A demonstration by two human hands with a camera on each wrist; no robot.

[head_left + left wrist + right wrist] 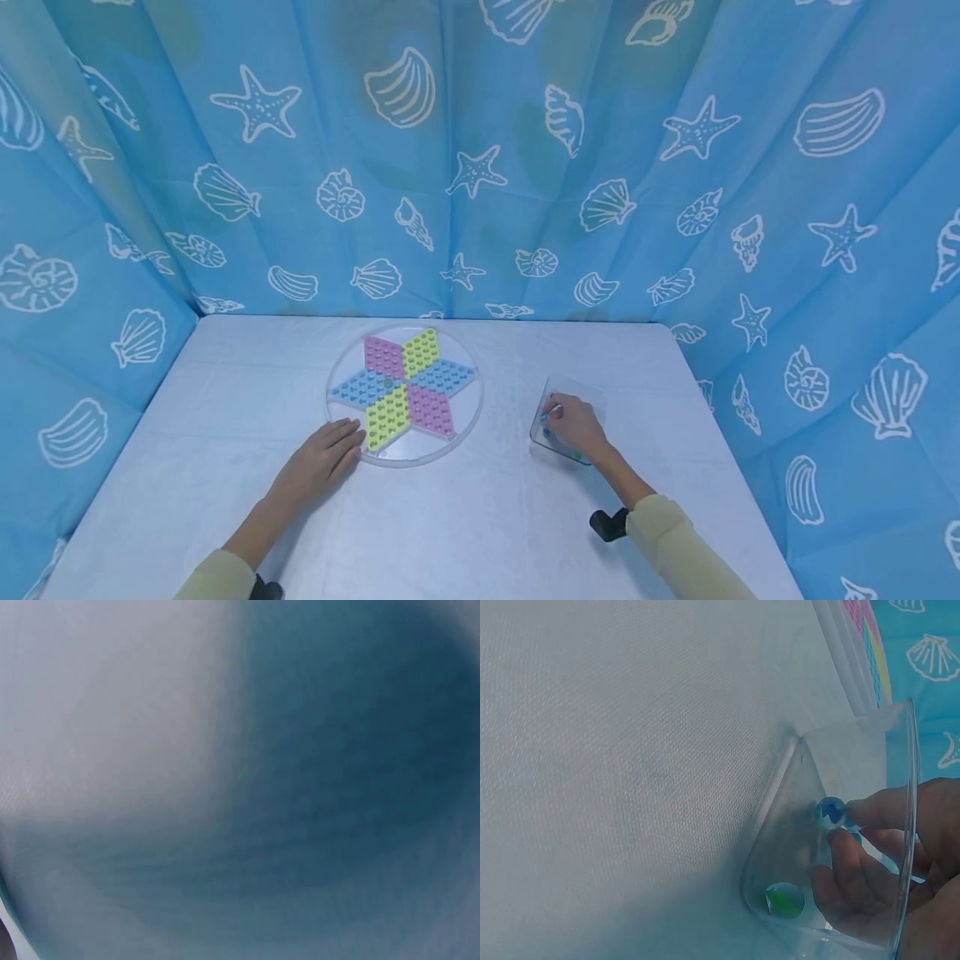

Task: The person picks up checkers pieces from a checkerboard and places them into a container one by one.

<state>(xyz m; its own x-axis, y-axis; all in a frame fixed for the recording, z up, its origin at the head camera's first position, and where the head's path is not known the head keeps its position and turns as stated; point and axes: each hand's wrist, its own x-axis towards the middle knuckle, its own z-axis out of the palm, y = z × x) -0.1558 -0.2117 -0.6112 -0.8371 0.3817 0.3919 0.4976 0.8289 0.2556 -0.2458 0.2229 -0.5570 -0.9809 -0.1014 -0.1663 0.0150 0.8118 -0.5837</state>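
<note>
My left hand (pixel 321 457) lies with relaxed fingers at the near left rim of a round Chinese checkers board (pixel 462 429). A dark green marble (pixel 388 383) sits in the board's left blue section. On the right, my right hand (pixel 576 423) reaches into a clear plastic box (pixel 597 397). In the right wrist view its fingertips (pixel 870 808) pinch a clear marble with a blue swirl (pixel 831 813). Lower in the box rests a clear marble with a green swirl (pixel 784 900). The left wrist view is blurred and shows no hand.
The board and box stand on a white-covered table (pixel 465 517). A blue curtain (pixel 480 225) with white shell and starfish prints hangs behind and along both sides. A black wrist-worn device (pixel 609 525) sticks out beside the right sleeve.
</note>
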